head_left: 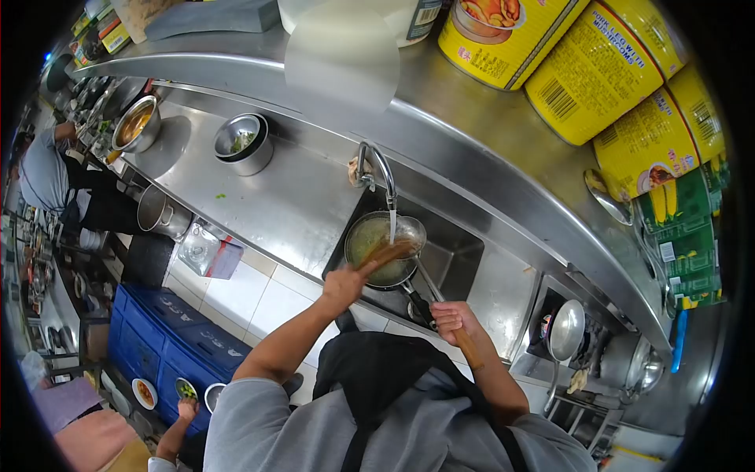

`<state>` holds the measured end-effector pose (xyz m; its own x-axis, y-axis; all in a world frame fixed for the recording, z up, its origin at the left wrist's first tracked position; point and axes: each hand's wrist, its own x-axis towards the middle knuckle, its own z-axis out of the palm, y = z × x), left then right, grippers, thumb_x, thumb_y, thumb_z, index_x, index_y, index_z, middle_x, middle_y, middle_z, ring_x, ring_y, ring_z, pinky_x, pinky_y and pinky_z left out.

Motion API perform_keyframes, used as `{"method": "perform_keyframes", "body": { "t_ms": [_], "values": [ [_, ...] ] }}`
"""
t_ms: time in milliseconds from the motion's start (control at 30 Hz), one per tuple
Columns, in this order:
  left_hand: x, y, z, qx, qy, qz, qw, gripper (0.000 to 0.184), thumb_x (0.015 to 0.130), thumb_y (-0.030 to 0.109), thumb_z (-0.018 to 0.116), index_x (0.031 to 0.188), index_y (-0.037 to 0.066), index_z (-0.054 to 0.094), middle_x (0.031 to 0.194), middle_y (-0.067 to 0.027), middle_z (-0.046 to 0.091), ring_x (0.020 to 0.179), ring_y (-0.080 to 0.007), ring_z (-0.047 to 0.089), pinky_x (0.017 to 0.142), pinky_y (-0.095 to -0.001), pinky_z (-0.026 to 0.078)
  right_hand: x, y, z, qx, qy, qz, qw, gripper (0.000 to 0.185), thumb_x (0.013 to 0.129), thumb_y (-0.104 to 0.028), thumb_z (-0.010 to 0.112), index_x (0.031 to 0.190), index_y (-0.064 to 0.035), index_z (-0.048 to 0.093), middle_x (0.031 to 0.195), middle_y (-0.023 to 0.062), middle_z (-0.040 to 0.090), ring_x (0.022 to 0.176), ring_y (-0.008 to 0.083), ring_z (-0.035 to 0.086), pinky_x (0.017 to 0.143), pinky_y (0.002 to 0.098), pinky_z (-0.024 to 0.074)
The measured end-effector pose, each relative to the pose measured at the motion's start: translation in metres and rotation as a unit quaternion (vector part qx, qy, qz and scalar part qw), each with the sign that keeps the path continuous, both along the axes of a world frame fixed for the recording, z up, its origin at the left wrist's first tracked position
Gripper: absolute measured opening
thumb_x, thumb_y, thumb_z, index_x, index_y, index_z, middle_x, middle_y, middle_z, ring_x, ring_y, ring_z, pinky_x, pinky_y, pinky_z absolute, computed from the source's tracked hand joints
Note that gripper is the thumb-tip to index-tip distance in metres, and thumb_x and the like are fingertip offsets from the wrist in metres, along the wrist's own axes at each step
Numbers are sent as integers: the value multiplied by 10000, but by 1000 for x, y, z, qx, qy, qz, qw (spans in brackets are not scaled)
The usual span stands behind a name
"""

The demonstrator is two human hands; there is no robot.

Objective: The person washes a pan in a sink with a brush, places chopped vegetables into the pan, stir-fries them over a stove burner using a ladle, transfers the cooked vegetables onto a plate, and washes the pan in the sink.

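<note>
My left hand [344,289] is closed around a brown bamboo brush [384,256], slightly blurred, its far end against the bowl of a ladle. That metal ladle [412,230] has a long shaft and a wooden handle [470,348], and my right hand [458,321] grips it. Under both lies a round pan [363,237] with a black handle [421,308], holding cloudy, greenish water. From the curved tap [385,169] a stream of water runs down into the ladle and pan. The sink [460,256] surrounds the pan.
Nested metal bowls [253,161] with greens stand on the steel counter [303,185]. Large yellow cans [594,71] line the shelf above. To the right is a wok [565,330] on a burner. Blue crates [169,334], a person [47,177] and another person's hand [187,407] are at left.
</note>
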<state>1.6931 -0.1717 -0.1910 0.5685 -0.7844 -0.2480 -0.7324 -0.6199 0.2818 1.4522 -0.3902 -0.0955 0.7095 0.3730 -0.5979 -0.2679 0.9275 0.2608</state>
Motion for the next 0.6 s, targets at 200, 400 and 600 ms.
{"method": "perform_keyframes", "body": {
  "t_ms": [200, 400, 600],
  "values": [
    [60, 58, 10, -75, -98, 101, 987, 588, 955, 289, 599, 1494, 420, 403, 909, -152, 605, 661, -339, 684, 552, -481, 555, -10, 10, 1, 6, 15, 7, 1000, 320, 1036, -100, 482, 727, -124, 400, 538, -71, 350, 366, -1, 337, 326, 150, 321],
    [115, 39, 0, -141, -273, 143, 941, 477, 927, 226, 578, 1403, 240, 545, 1102, -137, 618, 1081, -339, 608, 901, -530, 449, -7, 12, 25, -34, 40, 50, 997, 389, 1040, -161, 496, 667, -143, 386, 505, -74, 337, 355, 23, 330, 323, 177, 301],
    [45, -103, -37, -223, -50, 5, 973, 362, 925, 180, 491, 1257, 100, 611, 1125, -161, 696, 1069, -354, 661, 927, -475, 521, 12, 41, 72, -354, 69, 187, 914, 365, 964, -285, 616, 669, -186, 425, 542, -43, 376, 383, 96, 331, 367, 275, 258]
  ]
}}
